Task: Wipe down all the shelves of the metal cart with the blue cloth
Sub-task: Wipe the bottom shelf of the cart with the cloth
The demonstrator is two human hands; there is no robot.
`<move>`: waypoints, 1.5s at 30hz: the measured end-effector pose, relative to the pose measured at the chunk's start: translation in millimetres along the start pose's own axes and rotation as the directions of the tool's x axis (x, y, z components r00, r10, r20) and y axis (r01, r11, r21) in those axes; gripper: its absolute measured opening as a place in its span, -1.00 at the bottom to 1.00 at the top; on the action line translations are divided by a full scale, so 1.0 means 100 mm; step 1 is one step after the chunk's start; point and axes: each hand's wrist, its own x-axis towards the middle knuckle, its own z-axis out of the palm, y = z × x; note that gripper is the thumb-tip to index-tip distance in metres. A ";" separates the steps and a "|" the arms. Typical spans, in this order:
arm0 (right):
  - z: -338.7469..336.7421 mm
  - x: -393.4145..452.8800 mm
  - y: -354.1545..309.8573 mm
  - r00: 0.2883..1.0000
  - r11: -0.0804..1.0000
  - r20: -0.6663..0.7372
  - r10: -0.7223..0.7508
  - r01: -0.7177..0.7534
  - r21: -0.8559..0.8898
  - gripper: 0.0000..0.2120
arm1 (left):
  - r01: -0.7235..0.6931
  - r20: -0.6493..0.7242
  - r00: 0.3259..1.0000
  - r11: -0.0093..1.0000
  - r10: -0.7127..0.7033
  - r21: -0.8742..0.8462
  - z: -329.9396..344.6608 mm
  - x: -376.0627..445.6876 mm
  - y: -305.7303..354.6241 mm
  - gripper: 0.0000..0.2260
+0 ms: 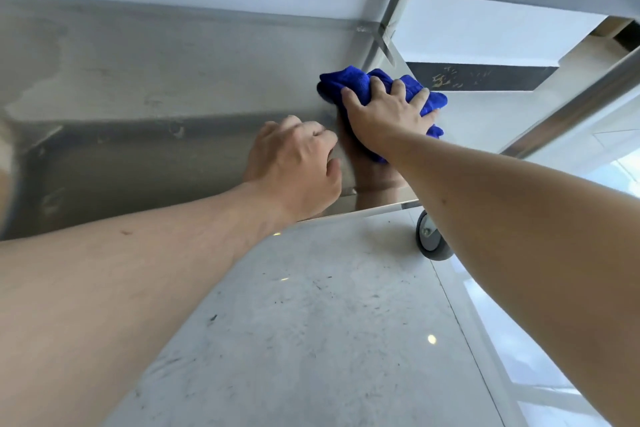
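Right hand [384, 114] presses the bunched blue cloth [349, 80] onto the cart's steel shelf [166, 80] at its far right corner, fingers [377, 85] spread over it. Left hand [294, 163] rests on the shelf just beside it, fingers curled, holding nothing. Caster [429, 237] sits below the near right corner.

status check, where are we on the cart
Right hand pressing bunched blue cloth on steel cart shelf, far right corner. Left hand curled, resting on shelf. Nothing seen blocking.

floor [311, 340]: pale glossy tile | wall [485, 31]: white | skirting [485, 77]: dark, scuffed
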 end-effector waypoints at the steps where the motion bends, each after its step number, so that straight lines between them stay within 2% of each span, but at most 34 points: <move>1: 0.00 0.06 -0.04 1.000 1.000 -0.003 -0.013 0.013 -0.003 -0.28 | 0.022 -0.003 1.000 1.000 -0.022 0.005 0.00 0.00 -0.04 -0.81; 14: 0.01 0.73 -0.45 0.996 0.997 -0.026 -0.081 0.081 0.010 -0.26 | 0.062 -0.020 0.998 0.997 -0.062 0.040 0.03 -0.10 -0.03 -0.56; 19: -0.03 0.83 -0.42 0.993 0.989 0.009 -0.116 0.115 0.091 -0.27 | 0.059 -0.009 0.998 0.997 -0.059 0.056 0.04 -0.09 -0.05 -0.57; 24: -0.04 0.86 -0.43 0.989 0.988 -0.005 -0.145 0.145 0.051 -0.33 | 0.080 -0.019 0.997 0.997 -0.080 0.020 -0.02 -0.13 -0.07 -0.59; 30: -0.05 0.83 -0.55 0.988 0.985 0.006 -0.154 0.153 0.080 -0.34 | 0.144 -0.044 0.989 0.990 -0.144 -0.006 -0.23 -0.28 -0.50 -0.60; 36: 0.09 0.49 -1.26 0.947 0.946 0.022 -0.320 0.318 0.068 -0.36 | 0.243 -0.107 0.965 0.970 -0.239 0.026 -0.40 -0.42 -0.86 -0.61; 45: 0.24 -0.13 -2.28 0.886 0.887 0.055 -0.460 0.457 0.063 -0.38 | 0.342 -0.159 0.930 0.939 -0.332 0.043 -0.71 -0.81 -1.32 -0.56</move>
